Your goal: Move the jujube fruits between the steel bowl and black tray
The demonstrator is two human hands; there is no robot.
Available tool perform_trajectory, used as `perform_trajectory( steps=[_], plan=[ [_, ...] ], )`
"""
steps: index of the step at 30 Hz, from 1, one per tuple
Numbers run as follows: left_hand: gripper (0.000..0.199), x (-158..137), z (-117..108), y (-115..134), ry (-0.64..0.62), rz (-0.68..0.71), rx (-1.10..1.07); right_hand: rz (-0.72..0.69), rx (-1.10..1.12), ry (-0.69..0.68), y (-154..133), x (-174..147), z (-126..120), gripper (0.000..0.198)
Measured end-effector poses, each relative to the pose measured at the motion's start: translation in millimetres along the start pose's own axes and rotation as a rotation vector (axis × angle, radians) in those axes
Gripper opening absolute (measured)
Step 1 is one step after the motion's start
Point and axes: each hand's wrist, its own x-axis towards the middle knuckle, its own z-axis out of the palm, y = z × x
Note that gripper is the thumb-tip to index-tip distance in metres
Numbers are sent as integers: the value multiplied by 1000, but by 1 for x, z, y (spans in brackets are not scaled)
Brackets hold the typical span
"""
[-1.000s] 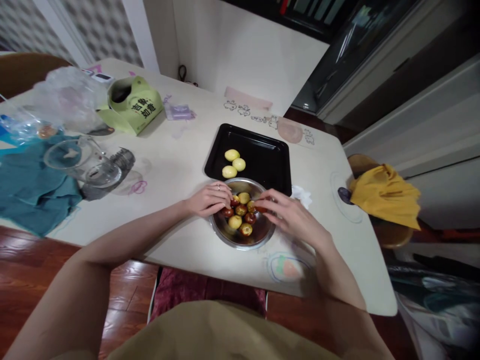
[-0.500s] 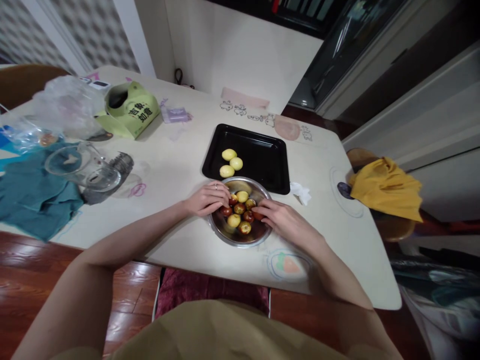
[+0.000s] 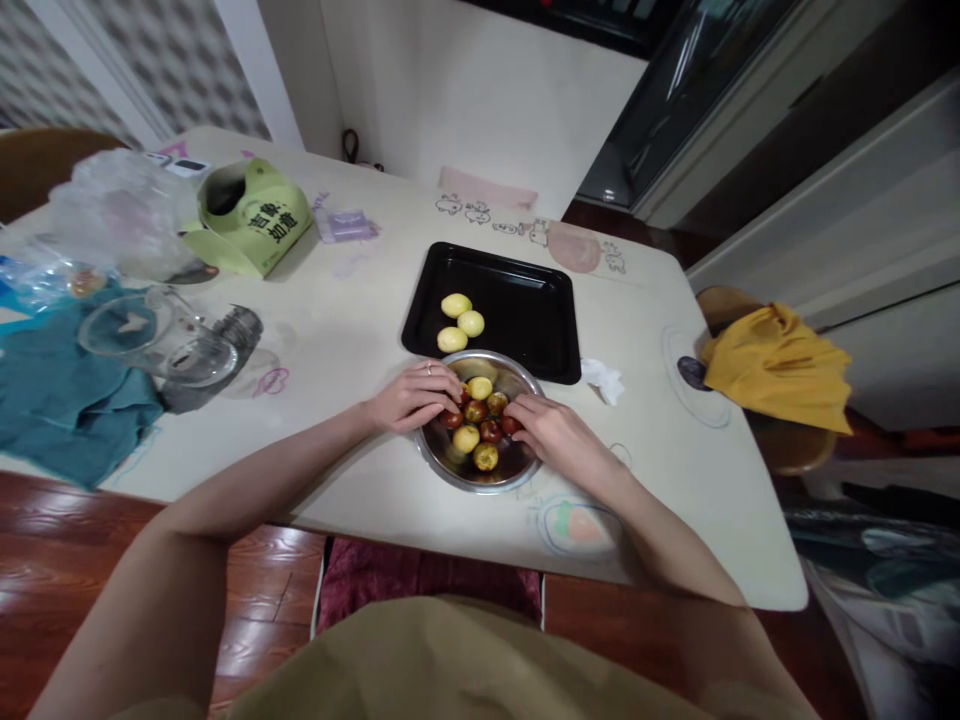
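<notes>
A shiny metal bowl (image 3: 480, 484) stands at the table's near side, holding several round fruits, some yellow (image 3: 466, 438) and some mottled red-brown (image 3: 476, 411). Over the bowl's left rim, my left hand (image 3: 415, 395) has its fingers curled on a red-brown fruit (image 3: 451, 419). My right hand (image 3: 559, 430) reaches in from the right with its fingers closed around another red-brown fruit (image 3: 511, 424). Both sets of fingertips are partly hidden. Just behind the bowl is a black baking tray (image 3: 525, 310) with three yellow fruits (image 3: 453, 339) at its left side.
A crumpled white tissue (image 3: 602, 380) lies right of the tray. On the left are a glass pitcher (image 3: 161, 335), a teal cloth (image 3: 82, 400), a green carton (image 3: 262, 225) and a clear plastic bag (image 3: 120, 210). A yellow cloth (image 3: 776, 368) hangs over a chair at right.
The camera view has shifted slightly. Both hands stay at the bowl with nearly the same grip, and the fruits have turned or moved very little.
</notes>
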Motion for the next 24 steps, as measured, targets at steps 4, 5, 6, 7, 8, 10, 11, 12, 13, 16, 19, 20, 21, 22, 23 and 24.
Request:
perform_trajectory(
  steps=[4, 5, 6, 7, 8, 10, 11, 12, 13, 16, 19, 20, 21, 22, 23, 24],
  plan=[
    [41, 0, 0, 0, -8, 17, 22, -4, 4, 8, 2, 3, 3, 19],
    [41, 0, 0, 0, -8, 21, 25, -4, 4, 7, 2, 3, 3, 18],
    [41, 0, 0, 0, -7, 21, 27, -7, 3, 7, 3, 3, 2, 18],
    [41, 0, 0, 0, -8, 20, 27, -15, 4, 10, 3, 3, 1, 19],
    [41, 0, 0, 0, -8, 19, 24, -30, 7, 16, 2, 2, -1, 20],
    [40, 0, 0, -1, -2, 26, 19, -77, 30, 26, 0, 1, -4, 24],
    [39, 1, 0, -1, 3, 34, 18, -105, 51, 26, -2, 1, -5, 26],
    [39, 1, 0, -1, 7, 42, 18, -132, 74, 21, -4, 1, -5, 27],
    [39, 1, 0, 0, 8, 46, 19, -155, 97, 17, -6, 1, -4, 28],
    [40, 0, 0, 0, 4, 36, 24, -191, 139, 12, -11, 2, 0, 30],
    [41, 0, 0, -1, 5, 20, 16, -190, 144, 24, -15, 3, 7, 29],
    [41, -1, 0, -1, 6, 18, 9, -190, 145, 32, -17, 4, 9, 28],
    [41, -1, 0, -1, 8, 18, 2, -190, 146, 45, -18, 4, 11, 28],
    [41, -1, 0, -1, 9, 17, -4, -191, 146, 63, -18, 4, 14, 27],
    [41, -1, 0, -1, 10, 15, -9, -193, 148, 84, -19, 5, 16, 26],
    [41, 0, 0, -1, 11, 12, -15, -199, 152, 105, -19, 5, 17, 26]
  ],
)
